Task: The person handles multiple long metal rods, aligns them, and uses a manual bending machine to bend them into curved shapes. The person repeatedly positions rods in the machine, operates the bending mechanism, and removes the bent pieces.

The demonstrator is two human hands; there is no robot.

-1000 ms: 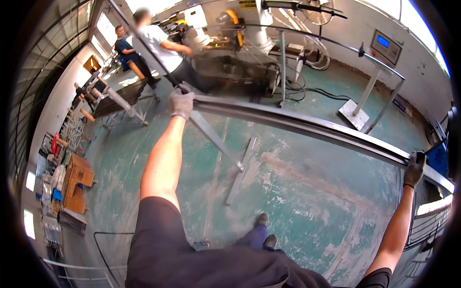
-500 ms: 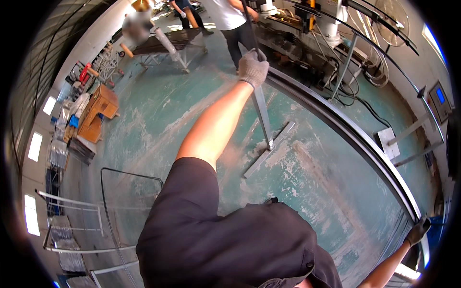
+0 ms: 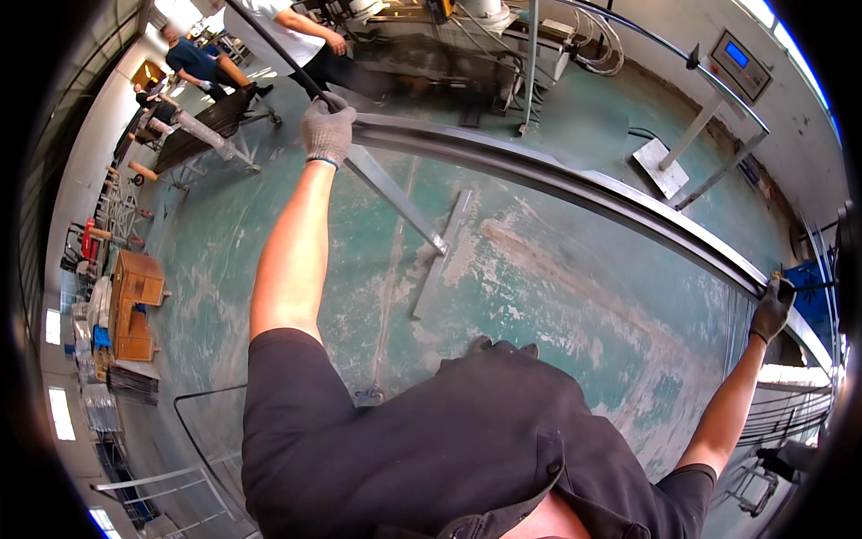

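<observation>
From the head view, we see a two-handed hold on a long metal rail (image 3: 557, 171), a step we judge to be steadying or carrying; any shift would call for both arms acting together to keep it level. The gloved left hand (image 3: 327, 132) is closed at the rail's left end, where a thin dark bar (image 3: 274, 49) meets it; whether those fingers also clasp the bar, we cannot tell. The gloved right hand (image 3: 772, 310) grips near the other end. The rail spans between them, above a slanting grey leg (image 3: 395, 202) and worn green floor (image 3: 584, 269).
</observation>
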